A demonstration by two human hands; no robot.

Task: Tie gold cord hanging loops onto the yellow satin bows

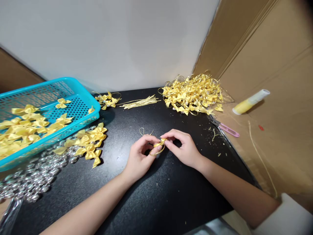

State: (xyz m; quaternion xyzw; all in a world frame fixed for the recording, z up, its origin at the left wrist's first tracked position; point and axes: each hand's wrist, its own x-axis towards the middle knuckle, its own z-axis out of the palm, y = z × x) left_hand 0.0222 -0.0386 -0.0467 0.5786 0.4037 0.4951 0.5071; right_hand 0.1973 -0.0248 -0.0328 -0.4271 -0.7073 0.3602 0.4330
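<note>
My left hand (139, 158) and my right hand (184, 148) meet over the middle of the black table (156, 195). Between their fingertips they pinch one small yellow ribbon bow (160, 143) with a gold cord loop (156, 151) hanging under it. Both hands grip the same piece, the left from the left side, the right from the right. A loose curl of gold cord (145, 131) lies on the table just behind the hands.
A turquoise basket (80, 119) with several yellow bows sits at the left. Loose bows (89, 143) and silver beads (31, 179) lie below it. A pile of finished bows (193, 93), gold cord bundle (140, 102), pink snips (226, 128) and a glue tube (250, 101) lie behind.
</note>
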